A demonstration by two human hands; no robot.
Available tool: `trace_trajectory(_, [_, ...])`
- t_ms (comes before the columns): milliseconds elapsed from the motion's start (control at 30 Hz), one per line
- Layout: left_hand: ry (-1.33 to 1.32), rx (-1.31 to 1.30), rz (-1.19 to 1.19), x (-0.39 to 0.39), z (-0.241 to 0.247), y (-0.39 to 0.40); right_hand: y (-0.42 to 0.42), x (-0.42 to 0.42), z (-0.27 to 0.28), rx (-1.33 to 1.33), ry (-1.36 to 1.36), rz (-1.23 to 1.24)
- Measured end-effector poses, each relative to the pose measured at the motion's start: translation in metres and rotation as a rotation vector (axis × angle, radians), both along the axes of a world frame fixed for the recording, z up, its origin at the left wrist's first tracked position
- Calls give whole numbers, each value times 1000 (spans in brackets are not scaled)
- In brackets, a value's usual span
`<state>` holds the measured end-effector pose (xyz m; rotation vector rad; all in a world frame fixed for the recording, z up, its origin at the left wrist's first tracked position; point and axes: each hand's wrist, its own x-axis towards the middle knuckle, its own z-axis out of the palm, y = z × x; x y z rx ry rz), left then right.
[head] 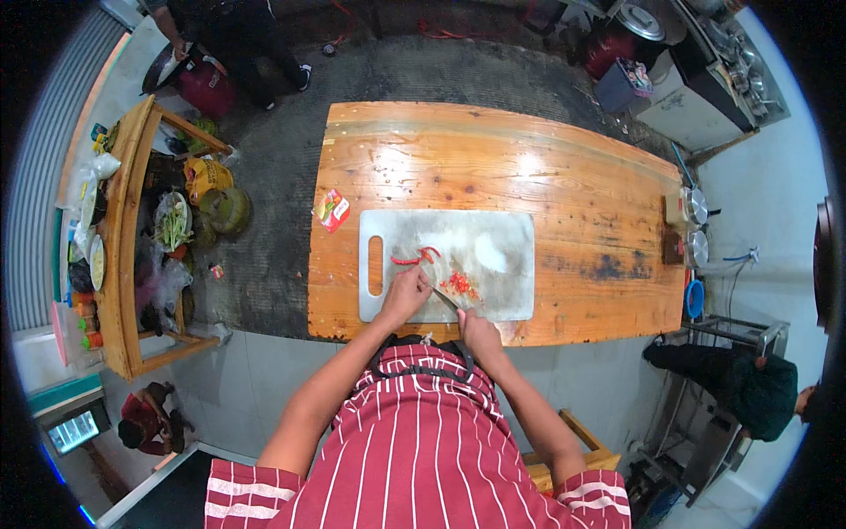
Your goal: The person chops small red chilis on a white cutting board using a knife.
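A white plastic cutting board [512,228], stained grey, lies at the near edge of the wooden table. My right hand [481,336] grips a kitchen knife [445,300] by its handle, at the board's near edge. The blade slants up and left towards my left hand [406,292]. The left fingers are bunched over the board at the knife's tip; whatever is between them is hidden. Just beyond the left fingertips lie several whole red chillies [404,260]. To the right of the blade is a loose heap of chopped red chilli [461,285].
The wooden table [595,198] carries a red printed packet [332,211] at left and lidded containers [696,206] at the right edge. A wooden shelf table [125,264] with vegetables stands left. One person [228,40] stands far left; another [753,390] is at right; a third [149,423] sits lower left.
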<state>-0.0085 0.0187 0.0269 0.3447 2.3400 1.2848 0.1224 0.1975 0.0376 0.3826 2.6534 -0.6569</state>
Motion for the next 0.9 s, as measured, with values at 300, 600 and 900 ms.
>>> trace_trajectory(300, [20, 66, 16, 5, -5, -3, -11, -17, -17, 53, 64, 16])
trace_trajectory(600, [188, 57, 24, 17, -16, -7, -8, 9, -14, 84, 137, -15])
trace_trajectory(900, [182, 52, 117, 41, -20, -8, -1, 32, -14, -111, 96, -106])
